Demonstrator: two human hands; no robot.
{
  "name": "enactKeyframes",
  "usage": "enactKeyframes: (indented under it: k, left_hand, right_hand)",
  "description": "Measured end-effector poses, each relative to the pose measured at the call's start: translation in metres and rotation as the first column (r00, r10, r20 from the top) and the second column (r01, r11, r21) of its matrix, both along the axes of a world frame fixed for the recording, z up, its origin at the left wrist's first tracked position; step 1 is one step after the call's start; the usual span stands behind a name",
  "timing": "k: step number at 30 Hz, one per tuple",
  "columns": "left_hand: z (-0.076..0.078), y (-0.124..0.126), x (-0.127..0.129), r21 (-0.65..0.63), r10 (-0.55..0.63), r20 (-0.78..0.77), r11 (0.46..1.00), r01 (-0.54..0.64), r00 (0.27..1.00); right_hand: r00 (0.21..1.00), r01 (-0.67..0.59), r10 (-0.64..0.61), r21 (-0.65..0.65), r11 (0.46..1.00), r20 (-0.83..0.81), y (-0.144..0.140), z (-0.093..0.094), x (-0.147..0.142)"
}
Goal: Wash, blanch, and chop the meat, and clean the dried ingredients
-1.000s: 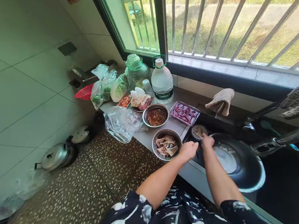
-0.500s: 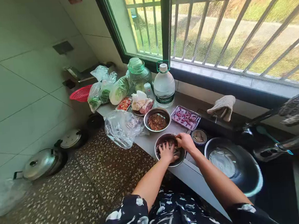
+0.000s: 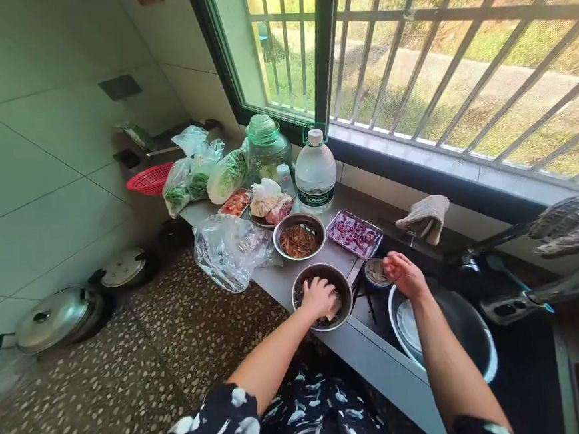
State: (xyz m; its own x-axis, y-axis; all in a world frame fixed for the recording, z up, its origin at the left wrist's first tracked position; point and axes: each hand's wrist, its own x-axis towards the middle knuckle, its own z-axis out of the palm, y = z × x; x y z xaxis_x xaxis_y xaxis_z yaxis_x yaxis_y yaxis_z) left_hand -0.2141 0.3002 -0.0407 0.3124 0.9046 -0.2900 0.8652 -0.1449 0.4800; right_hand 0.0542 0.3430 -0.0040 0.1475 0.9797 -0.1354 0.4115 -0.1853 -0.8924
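My left hand [image 3: 320, 297] is down inside a metal bowl [image 3: 347, 306] at the counter's front edge, its fingers partly spread over wet contents I cannot clearly make out. A pale piece shows beside the palm. My right hand [image 3: 405, 275] hangs apart from that bowl, above the rim of a large metal basin [image 3: 489, 355]. Its fingers are loosely curled, with nothing visible in them. Left of it, partly hidden, stands a small dish [image 3: 375, 272] with pale pieces. Behind my left hand, another metal bowl [image 3: 278, 250] holds brown shredded strips.
A film-lined tray of dark red pieces [image 3: 355, 234] lies on the counter near a large water bottle [image 3: 315, 171]. Raw meat [image 3: 279, 208], a cabbage [image 3: 227, 176] and a plastic bag [image 3: 232, 251] are leftward. A faucet [image 3: 468, 260] rises behind the basin.
My right hand has let go of the metal bowl's rim and moved right, over the basin's edge. My left hand stays in the bowl. The view has shifted slightly.
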Motion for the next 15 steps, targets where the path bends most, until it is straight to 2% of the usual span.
enactKeyframes:
  k: [2,3,5,7,10,12,15]
  left_hand:
    - [-0.008,0.002,0.004,-0.091,-0.160,-0.070,0.984,0.153,0.985]
    - [-0.012,0.003,0.006,-0.112,-0.175,-0.104,0.980,0.163,0.979]
    - [-0.018,0.003,0.009,-0.099,-0.119,-0.149,0.990,0.104,0.982]
    - [-0.021,0.001,0.011,-0.085,-0.034,-0.170,0.996,0.019,0.985]
    - [-0.023,-0.001,0.011,-0.154,-0.012,-0.216,0.988,-0.022,0.976]
    - [-0.026,-0.001,0.008,-0.198,-0.081,-0.248,0.980,0.032,0.965]
    - [-0.032,0.006,0.006,-0.180,-0.200,-0.266,0.971,0.155,0.943]
  right_hand:
    - [0.989,0.074,-0.069,-0.031,0.997,0.134,-0.002,-0.027,0.020]
    - [0.973,0.088,-0.077,-0.044,0.995,0.220,-0.004,-0.042,0.025]
    - [0.929,0.050,-0.022,-0.065,0.997,0.370,-0.010,-0.066,0.026]
    - [0.873,-0.007,0.056,-0.103,0.995,0.485,-0.014,-0.080,0.024]
    - [0.858,-0.057,0.121,-0.143,0.988,0.500,-0.018,-0.086,0.019]
    - [0.880,-0.086,0.145,-0.149,0.985,0.452,-0.022,-0.086,0.015]
    - [0.922,-0.109,0.158,-0.154,0.982,0.353,-0.033,-0.087,0.007]
